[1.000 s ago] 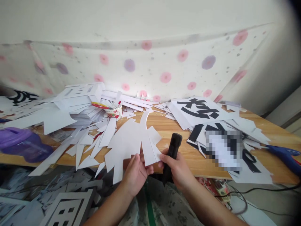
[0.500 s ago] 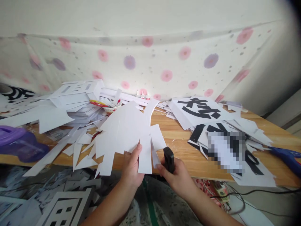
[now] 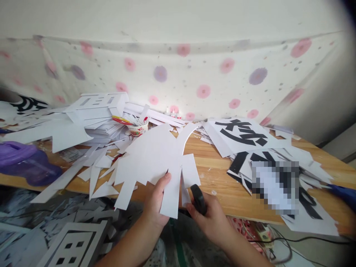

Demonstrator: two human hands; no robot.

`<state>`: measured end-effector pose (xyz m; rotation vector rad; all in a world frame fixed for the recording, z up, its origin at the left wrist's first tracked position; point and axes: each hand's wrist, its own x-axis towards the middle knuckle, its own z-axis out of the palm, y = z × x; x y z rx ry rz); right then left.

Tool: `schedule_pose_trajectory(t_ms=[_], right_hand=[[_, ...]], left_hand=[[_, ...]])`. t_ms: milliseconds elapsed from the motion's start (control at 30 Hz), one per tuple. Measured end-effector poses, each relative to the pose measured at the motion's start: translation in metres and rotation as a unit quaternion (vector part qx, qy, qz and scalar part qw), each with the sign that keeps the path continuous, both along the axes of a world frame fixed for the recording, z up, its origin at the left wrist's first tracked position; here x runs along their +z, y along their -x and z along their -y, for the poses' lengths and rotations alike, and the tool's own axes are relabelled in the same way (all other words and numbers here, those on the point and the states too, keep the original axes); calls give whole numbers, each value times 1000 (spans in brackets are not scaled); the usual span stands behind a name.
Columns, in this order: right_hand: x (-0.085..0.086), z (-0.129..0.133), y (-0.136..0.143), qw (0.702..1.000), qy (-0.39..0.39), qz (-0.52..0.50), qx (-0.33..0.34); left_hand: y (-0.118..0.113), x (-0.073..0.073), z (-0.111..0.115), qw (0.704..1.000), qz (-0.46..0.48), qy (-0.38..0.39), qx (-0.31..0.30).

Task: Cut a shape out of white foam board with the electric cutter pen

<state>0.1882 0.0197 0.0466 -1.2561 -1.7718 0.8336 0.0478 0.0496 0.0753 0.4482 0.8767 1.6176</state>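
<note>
My left hand (image 3: 157, 202) grips a white cut-out sheet (image 3: 150, 159), thumb on top and fingers underneath. The sheet has jagged edges, a curved arm at its upper right and leg-like strips at the bottom. A small dark tip shows beside my left thumb. My right hand (image 3: 213, 215) is closed around the black looped handle of what look like scissors (image 3: 198, 198); their blades are hidden. By my right thumb and finger is a narrow white flap (image 3: 185, 191), just right of the sheet's lower strip. Whether they pinch it I cannot tell.
White offcuts (image 3: 104, 191) and a stack of white pieces (image 3: 102, 128) lie left, near a purple translucent container (image 3: 30, 163). Behind is a patterned cup (image 3: 138, 129). Sheets with black characters (image 3: 241, 133) lie right, near a blue object (image 3: 343, 194). Scraps and cables sit below the table (image 3: 213, 178).
The view has shifted slightly. The sheet's lower end has swung a little toward me and left. The black handle has tilted, and both hands keep their holds.
</note>
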Motion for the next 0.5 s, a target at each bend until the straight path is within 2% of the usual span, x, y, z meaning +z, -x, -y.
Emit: schedule_pose_trajectory(t_ms=[133,233,367,500], right_hand=[[3,0,3,1000,-19,-2,17],[7,0,7,999,-31,-8,24],[12,0,16,998,-47,-11,42],[14,1,26,998,-49,-7,51]], left_hand=[[5,10,7,996,-56,-33,64],[9,17,12,991,-89,-20,99],[16,24,17,989,-78,-8,121],[24,25,21,986,-77,0,147]])
